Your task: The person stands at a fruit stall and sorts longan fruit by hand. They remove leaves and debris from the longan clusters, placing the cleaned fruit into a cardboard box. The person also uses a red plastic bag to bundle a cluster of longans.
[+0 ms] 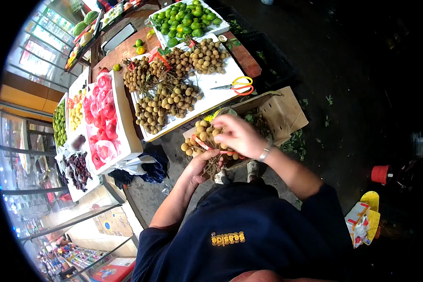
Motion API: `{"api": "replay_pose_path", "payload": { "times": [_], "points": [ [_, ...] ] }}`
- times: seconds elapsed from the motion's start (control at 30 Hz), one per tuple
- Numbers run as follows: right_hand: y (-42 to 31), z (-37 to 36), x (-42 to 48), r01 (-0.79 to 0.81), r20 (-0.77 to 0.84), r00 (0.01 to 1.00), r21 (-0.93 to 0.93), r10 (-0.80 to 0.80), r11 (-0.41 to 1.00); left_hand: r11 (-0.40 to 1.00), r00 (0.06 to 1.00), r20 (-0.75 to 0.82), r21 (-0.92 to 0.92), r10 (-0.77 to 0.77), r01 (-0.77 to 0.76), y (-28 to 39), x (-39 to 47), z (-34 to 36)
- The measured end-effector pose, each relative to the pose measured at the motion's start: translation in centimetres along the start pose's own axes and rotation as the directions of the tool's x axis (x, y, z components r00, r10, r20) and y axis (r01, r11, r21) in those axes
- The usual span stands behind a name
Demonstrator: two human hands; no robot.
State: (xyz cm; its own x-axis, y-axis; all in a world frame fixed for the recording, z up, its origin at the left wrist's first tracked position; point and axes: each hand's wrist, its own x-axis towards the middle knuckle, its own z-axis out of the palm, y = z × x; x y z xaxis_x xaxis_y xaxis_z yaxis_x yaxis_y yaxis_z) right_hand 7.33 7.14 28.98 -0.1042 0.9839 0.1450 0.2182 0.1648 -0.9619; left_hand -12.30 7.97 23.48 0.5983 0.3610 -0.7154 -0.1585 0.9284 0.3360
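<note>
My left hand (201, 165) grips a bunch of longans (205, 131) by its bare brown stems, just in front of my body. A red plastic tie (201, 143) runs across the bunch, and one stretch of it passes beside my left thumb toward the right. Over the bunch's right side is my right hand (240, 135), blurred, fingers bent close to the fruit; whether they pinch the tie or a fruit is not clear. Beneath both hands stands an open cardboard box (282, 112) with leaves and twigs inside, partly hidden by my right arm.
Ahead, a white foam board (211, 100) bears tied longan bunches (169, 95) and scissors (238, 85) with yellow and orange handles. Behind it sits a foam box of green citrus (187, 19). Red wrapped fruit (102, 120) fills a foam box at left. Leaves (296, 144) litter the floor.
</note>
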Motion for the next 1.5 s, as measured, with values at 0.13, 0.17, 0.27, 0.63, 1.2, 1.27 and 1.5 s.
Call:
{"api": "replay_pose_path", "payload": {
  "times": [0.13,0.17,0.27,0.63,1.2,1.27,1.5],
  "points": [
    [2.1,-1.5,-6.2,-0.083,-0.097,0.993,-0.228,0.063,0.97,1.0,0.999,-0.029,0.013,-0.021,0.022,0.6,0.0,0.2],
    [1.9,-0.7,-7.1,-0.04,-0.114,0.994,-0.35,0.0,0.936,1.0,0.999,-0.041,0.024,-0.001,0.002,0.6,0.0,0.5],
    [3.0,0.9,-7.3,0.002,-0.119,0.991,-0.463,-0.065,0.886,0.999,0.999,-0.02,0.015,-0.031,0.031,1.0,0.3,1.0],
    [6.1,-1.1,-12.5,-0.494,0.191,0.863,0.13,0.467,0.86,0.985,0.988,-0.021,-0.081,-0.151,0.149,1.9,0.8,1.3],
    [13.6,-2.1,-0.4,-0.784,0.789,0.597,0.534,0.148,0.316,0.854,0.911,0.289,0.507,-0.295,0.116,5.4,-4.5,10.1],
    [13.7,-4.4,2.9,-0.787,0.788,0.587,0.503,0.185,0.356,0.761,0.914,0.259,0.644,-0.311,0.077,5.2,-4.7,11.0],
    [11.7,-8.8,10.7,-0.722,0.817,0.479,0.158,0.322,0.673,0.378,0.908,0.31,0.906,-0.284,-0.191,3.6,-2.5,11.3]
  ]
}}
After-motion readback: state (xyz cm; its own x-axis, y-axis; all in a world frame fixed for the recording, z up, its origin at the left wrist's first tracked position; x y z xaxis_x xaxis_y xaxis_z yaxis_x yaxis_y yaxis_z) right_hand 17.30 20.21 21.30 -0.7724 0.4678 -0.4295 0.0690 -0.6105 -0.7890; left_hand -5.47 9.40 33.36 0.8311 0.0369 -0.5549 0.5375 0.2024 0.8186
